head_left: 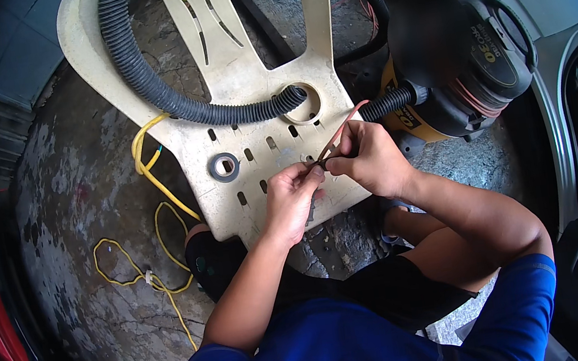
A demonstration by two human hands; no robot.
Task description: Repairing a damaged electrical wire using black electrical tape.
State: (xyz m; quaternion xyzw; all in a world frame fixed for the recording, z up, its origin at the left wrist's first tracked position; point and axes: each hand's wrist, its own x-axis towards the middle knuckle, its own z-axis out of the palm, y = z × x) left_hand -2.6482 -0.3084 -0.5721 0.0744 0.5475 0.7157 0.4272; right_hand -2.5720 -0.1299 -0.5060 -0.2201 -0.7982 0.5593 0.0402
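Over the seat of a cream plastic chair (262, 140), my two hands work close together. My left hand (290, 198) is closed in a pinch on the end of an orange-red electrical cord (341, 130). That cord runs up past my right hand toward the yellow and black vacuum cleaner. My right hand (375, 160) is closed too, its thumb and finger pressed together right beside the cord's end. A small dark piece shows between the fingertips; its kind is hard to tell. On the seat left of my hands lies a roll of black electrical tape (215, 169).
A black corrugated hose (185, 110) crosses the chair, its end by a round ring (315, 104). The vacuum cleaner (451, 79) stands right of the chair. A yellow cord (157, 176) hangs off the chair's left side onto the concrete floor (88, 207). Vehicle parts flank both sides.
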